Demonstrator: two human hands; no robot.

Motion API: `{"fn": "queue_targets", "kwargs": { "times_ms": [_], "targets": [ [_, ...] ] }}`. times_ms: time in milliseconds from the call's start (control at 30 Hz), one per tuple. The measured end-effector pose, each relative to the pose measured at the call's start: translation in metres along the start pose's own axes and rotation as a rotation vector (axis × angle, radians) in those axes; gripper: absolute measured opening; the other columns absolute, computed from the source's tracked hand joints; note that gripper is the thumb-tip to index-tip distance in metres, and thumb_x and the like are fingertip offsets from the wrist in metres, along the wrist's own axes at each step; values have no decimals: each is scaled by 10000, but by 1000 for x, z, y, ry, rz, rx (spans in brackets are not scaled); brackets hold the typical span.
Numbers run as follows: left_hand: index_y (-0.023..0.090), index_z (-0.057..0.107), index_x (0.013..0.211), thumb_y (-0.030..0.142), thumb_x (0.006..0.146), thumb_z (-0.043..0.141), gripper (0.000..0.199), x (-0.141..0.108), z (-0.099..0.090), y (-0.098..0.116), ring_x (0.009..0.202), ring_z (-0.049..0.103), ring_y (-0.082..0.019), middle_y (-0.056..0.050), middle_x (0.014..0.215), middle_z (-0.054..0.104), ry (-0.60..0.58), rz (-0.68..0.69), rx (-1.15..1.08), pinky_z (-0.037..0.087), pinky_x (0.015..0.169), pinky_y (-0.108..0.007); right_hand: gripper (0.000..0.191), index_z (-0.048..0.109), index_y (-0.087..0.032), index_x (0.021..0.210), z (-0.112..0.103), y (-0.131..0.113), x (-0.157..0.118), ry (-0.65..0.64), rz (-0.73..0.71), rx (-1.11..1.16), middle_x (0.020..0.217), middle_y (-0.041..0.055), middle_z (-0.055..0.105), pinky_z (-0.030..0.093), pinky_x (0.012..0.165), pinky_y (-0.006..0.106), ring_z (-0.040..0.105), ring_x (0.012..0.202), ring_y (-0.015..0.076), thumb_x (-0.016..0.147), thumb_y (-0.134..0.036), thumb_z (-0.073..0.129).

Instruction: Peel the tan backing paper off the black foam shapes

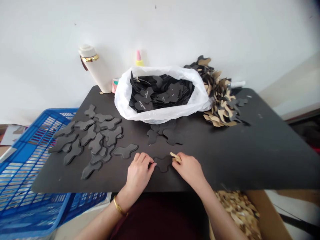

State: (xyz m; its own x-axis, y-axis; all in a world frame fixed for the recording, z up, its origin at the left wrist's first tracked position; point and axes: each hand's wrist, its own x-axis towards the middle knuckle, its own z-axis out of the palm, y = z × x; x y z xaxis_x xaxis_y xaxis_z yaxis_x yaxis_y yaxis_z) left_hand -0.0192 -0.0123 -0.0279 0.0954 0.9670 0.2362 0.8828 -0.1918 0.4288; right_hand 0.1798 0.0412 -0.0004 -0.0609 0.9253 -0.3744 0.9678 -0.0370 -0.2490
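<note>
A flat, wavy-edged black piece (163, 164) lies on the dark table (225, 160) in front of me. My left hand (140, 170) is closed, its thumb and fingertips pinching the left edge of that piece. On the right, my right hand (188, 167) is closed around a curled tan paper piece (176, 157), with its fingertips at the black piece's right end. A few similar black pieces (172, 135) lie just beyond my hands. To the left, several thicker-looking black pieces (95, 143) are spread out, some overlapping.
A white plastic bag (160, 115) full of black pieces stands at the back, beside a heap of tan and black pieces (222, 103). A cream bottle (97, 71) stands back left. Below the table are a blue basket (37, 133) and a box of tan scraps (237, 210).
</note>
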Motion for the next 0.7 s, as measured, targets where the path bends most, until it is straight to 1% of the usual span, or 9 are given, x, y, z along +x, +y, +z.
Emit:
{"fn": "queue_targets", "kwargs": {
  "times_ms": [133, 233, 267, 333, 400, 467, 567, 633, 700],
  "targets": [
    [202, 530, 842, 273, 832, 728, 210, 5, -7, -8, 833, 560, -231, -31, 844, 577, -39, -32, 75, 489, 664, -325, 188, 644, -228, 809, -1, 2, 3, -10, -26, -21, 813, 70, 723, 233, 570, 285, 650, 753, 220, 859, -350, 511],
    [174, 537, 877, 380, 797, 760, 314, 10, -13, -13, 821, 586, -267, -60, 848, 593, -40, -29, 156, 510, 666, -382, 203, 650, -227, 797, -4, 5, 7, -38, -51, -23, 823, 71, 724, 248, 576, 283, 651, 756, 216, 860, -354, 504],
    [160, 555, 925, 362, 820, 737, 293, 12, -15, -12, 872, 600, -286, -82, 899, 617, -37, 27, 166, 519, 714, -409, 204, 652, -226, 795, -5, 6, 8, -49, -59, -21, 827, 74, 724, 252, 577, 283, 653, 758, 218, 858, -353, 505],
    [133, 565, 1110, 245, 903, 628, 243, 14, -14, -6, 1102, 582, -320, -129, 1101, 647, -49, 240, 150, 492, 906, -470, 199, 652, -224, 791, -7, 6, 10, -62, -79, -13, 840, 78, 727, 262, 579, 283, 660, 768, 225, 854, -351, 513],
    [114, 474, 1331, 164, 946, 518, 391, 15, -10, 3, 1357, 425, -317, -146, 1363, 565, -114, 477, 119, 373, 1093, -493, 196, 651, -220, 787, -8, 5, 10, -62, -93, -4, 851, 84, 730, 272, 582, 283, 668, 779, 230, 855, -342, 514],
    [83, 335, 1464, 237, 969, 495, 543, 16, -3, 11, 1467, 260, -299, -151, 1524, 415, -217, 625, 102, 275, 1173, -474, 187, 648, -215, 784, -7, 5, 9, -53, -95, 16, 851, 88, 733, 287, 585, 282, 674, 777, 229, 858, -315, 509],
    [81, 194, 1534, 421, 972, 488, 720, 16, 6, 14, 1492, 198, -273, -140, 1595, 278, -331, 684, 115, 213, 1202, -453, 168, 633, -206, 759, -4, 12, 6, -19, -102, 104, 814, 83, 729, 324, 605, 275, 672, 762, 220, 855, -283, 518],
    [124, 170, 1549, 422, 986, 455, 698, 18, 9, 10, 1495, 194, -252, -105, 1606, 257, -342, 706, 135, 154, 1216, -456, 188, 623, -204, 771, -6, 26, 6, 38, -111, 252, 791, 66, 720, 362, 631, 265, 665, 749, 205, 877, -314, 513],
    [180, 192, 1552, 394, 995, 443, 647, 20, 11, 6, 1498, 185, -249, -57, 1610, 257, -333, 740, 150, 105, 1221, -464, 259, 625, -207, 821, -13, 48, 11, 119, -116, 432, 773, 47, 709, 397, 642, 255, 653, 718, 188, 917, -393, 473]
  ]
}}
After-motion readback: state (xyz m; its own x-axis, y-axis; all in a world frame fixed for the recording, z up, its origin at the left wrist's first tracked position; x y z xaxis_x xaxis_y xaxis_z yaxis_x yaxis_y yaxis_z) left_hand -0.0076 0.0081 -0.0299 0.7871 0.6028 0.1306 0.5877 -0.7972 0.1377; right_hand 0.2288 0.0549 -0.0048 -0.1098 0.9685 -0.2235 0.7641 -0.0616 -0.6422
